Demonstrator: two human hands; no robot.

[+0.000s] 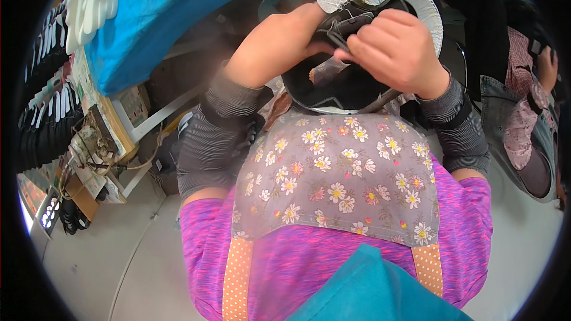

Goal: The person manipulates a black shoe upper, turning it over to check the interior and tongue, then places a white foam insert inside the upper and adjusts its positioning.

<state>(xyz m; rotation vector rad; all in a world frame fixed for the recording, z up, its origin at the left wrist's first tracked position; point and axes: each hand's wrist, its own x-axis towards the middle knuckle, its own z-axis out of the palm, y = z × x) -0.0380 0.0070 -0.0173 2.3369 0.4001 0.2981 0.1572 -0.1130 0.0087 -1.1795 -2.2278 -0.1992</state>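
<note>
In front of my chest is a dark shoe upper [309, 90] with a whitish, stitched fabric edge [429, 9] curving round its far and right side. My left hand [276, 44] is at its left side, thumb stretched toward the middle; its other fingers are hidden behind the piece. My right hand [395, 50] is closed over the middle, fingers curled and pinching what looks like a thin dark lace or strap. A loose grey thread [340, 24] lies between the two hands. The fingertips nearly meet over the dark opening.
Bright blue covering [160, 30] drapes a bench at the upper left, with white sole-shaped pieces [95, 6] on it. Black pieces with white strips [53, 107] hang at far left. Another person's hand [547, 68] and denim-clad leg [505, 137] are close on the right.
</note>
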